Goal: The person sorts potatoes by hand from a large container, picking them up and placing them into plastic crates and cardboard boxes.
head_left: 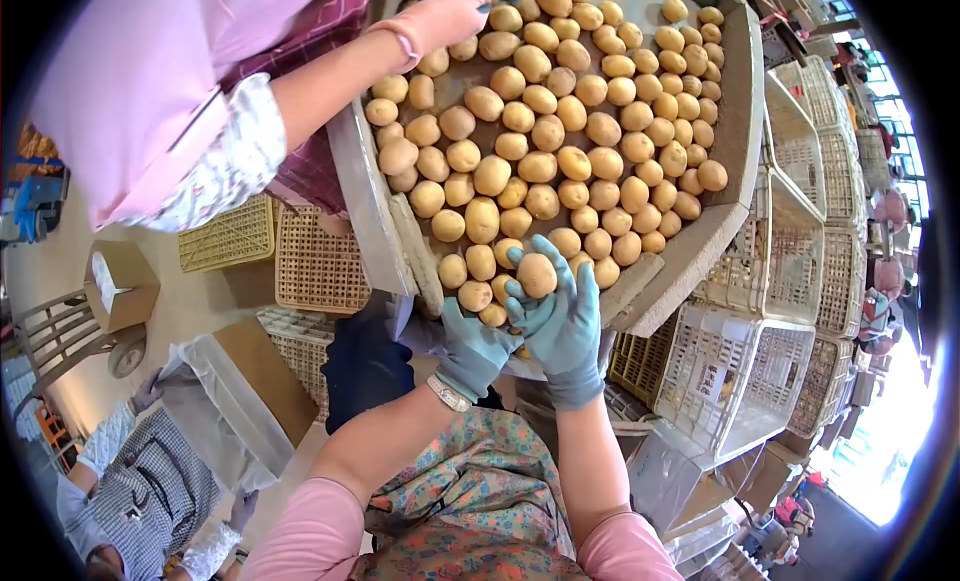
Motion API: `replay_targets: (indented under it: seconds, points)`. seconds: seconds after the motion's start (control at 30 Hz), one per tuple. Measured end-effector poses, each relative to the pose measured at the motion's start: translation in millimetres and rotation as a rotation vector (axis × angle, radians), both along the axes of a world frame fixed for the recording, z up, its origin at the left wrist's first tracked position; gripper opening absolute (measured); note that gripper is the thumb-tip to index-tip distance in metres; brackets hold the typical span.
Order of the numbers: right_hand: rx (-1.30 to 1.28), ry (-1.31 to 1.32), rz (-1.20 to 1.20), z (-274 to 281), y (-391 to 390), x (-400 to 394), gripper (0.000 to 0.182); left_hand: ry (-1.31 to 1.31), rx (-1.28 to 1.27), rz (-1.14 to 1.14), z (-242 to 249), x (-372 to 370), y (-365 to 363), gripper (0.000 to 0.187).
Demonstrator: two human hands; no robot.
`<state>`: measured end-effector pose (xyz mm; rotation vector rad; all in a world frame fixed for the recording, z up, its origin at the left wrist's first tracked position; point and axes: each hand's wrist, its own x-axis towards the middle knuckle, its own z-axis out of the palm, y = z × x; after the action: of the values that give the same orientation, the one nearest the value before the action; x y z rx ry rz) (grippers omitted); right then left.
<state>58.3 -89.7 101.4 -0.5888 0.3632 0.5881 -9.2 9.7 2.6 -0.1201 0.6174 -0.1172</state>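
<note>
Many potatoes (540,168) lie across the sorting chute (735,111) in front of me, which narrows to a mouth near my body. My right hand (562,326), in a blue-grey glove, has its fingers curled around one potato (537,276) at the mouth. Beside it, my left hand (468,349), gloved alike and with a watch (449,393) at the wrist, is cupped below a few potatoes (475,296) at the chute's lip. Its thumb and fingers look apart, though some are hidden.
At the upper left, a co-worker's gloved hand (447,26) reaches over the chute. White plastic crates (735,376) are stacked on the right. A brown crate (318,261) lies on the left. Lower left, another person holds a lined carton (265,376).
</note>
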Motion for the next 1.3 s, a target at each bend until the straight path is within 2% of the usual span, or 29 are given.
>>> replay_targets:
  seconds: [0.07, 0.13, 0.17, 0.2, 0.27, 0.33, 0.37, 0.43, 0.47, 0.5, 0.53, 0.57, 0.6, 0.67, 0.73, 0.77, 0.8, 0.83, 0.9, 0.93, 1.0, 1.03, 1.07, 1.1, 1.13, 1.17, 1.23, 1.3]
  points:
    - [-0.011, 0.065, -0.036, 4, 5, -1, 0.07, -0.013, -0.064, 0.029, 3, -4, -1, 0.073]
    - [0.176, 0.027, 0.004, -3, 1, -6, 0.066, -0.001, -0.156, 0.022, 0, -4, 2, 0.074]
    - [0.15, 0.045, -0.007, -3, 3, -9, 0.061, -0.178, -0.312, 0.105, -15, -7, 0, 0.072]
    - [0.125, 0.064, -0.017, -1, 5, -13, 0.057, -0.365, -0.349, 0.135, -29, -10, -3, 0.072]
    - [-0.162, -0.054, 0.061, -8, -1, -37, 0.049, -0.751, -0.399, 0.183, -38, -9, -4, 0.072]
    - [-0.709, -0.263, 0.237, -5, -17, -70, 0.035, -0.235, -0.156, 0.029, -20, -12, 3, 0.071]
    - [-0.826, -0.104, 0.322, -19, -40, -96, 0.026, -0.116, -0.044, -0.03, -9, -7, 4, 0.071]
    - [-1.511, -0.484, 0.435, -20, -95, -138, 0.023, -0.018, 0.045, -0.098, 2, -2, 4, 0.071]
    - [-1.655, -0.433, 0.343, -23, -123, -158, 0.022, -0.028, 0.031, -0.1, 1, -2, 5, 0.071]
    - [-1.746, -0.213, 0.326, -26, -159, -182, 0.022, -0.038, 0.017, -0.101, 0, -3, 5, 0.07]
    - [-1.858, -0.168, 0.325, -23, -187, -200, 0.024, -0.064, 0.13, -0.123, 0, -3, 3, 0.07]
    - [-2.114, -0.178, 0.607, -32, -225, -222, 0.03, -0.075, 0.188, -0.13, 0, -4, 3, 0.069]
    - [-2.248, -0.293, 0.823, -38, -249, -242, 0.034, -0.084, 0.245, -0.136, 1, -5, 3, 0.069]
    - [-2.15, -0.129, 1.348, -23, -234, -216, 0.033, -0.022, 0.138, -0.108, -1, -5, 2, 0.071]
    - [-1.935, -0.656, 0.787, -20, -180, -177, 0.03, 0.027, 0.116, -0.109, 1, -5, 0, 0.073]
    - [-1.803, -0.654, 0.651, 9, -123, -137, 0.031, -0.014, 0.078, -0.082, 2, -9, -2, 0.066]
    - [-1.717, -0.908, 0.563, 15, -84, -108, 0.034, -0.061, 0.042, -0.054, 2, -10, -3, 0.06]
    - [-1.617, -1.031, 0.551, 20, -52, -84, 0.04, -0.112, 0.008, -0.021, 1, -9, -3, 0.053]
    - [-1.583, -1.283, 0.403, 7, 8, -40, 0.052, -0.175, -0.007, 0.01, -3, -3, 4, 0.047]
    - [-1.574, -1.351, 0.313, 8, 34, -17, 0.055, -0.15, 0.005, 0.007, -11, -2, 7, 0.051]
    - [-1.648, -1.545, 0.32, -25, 49, 8, 0.058, -0.082, 0.006, -0.007, -29, -9, 7, 0.059]
    - [-1.662, -1.469, 0.435, -38, 41, 7, 0.063, -0.047, -0.003, -0.016, -35, -14, 4, 0.064]
    - [-1.745, -1.519, 0.487, -43, 31, 5, 0.068, -0.019, -0.011, -0.02, -22, -8, 3, 0.068]
    - [-1.778, -1.484, 0.496, -45, 21, -1, 0.068, 0.028, 0.132, -0.075, -4, -12, 4, 0.072]
    - [-1.802, -1.458, 0.508, -45, 10, -6, 0.069, 0.218, 0.125, -0.099, 26, 1, 6, 0.072]
    - [-1.872, -1.425, 0.56, -39, -2, -10, 0.066, 0.158, 0.059, -0.095, 36, 21, 5, 0.068]
    - [-1.87, -1.363, 0.447, -42, -20, -12, 0.056, -0.116, -0.112, -0.104, 47, 66, -13, 0.061]
    - [-1.88, -1.331, 0.303, -29, -13, -3, 0.049, -0.253, -0.196, -0.131, 55, 90, -26, 0.054]
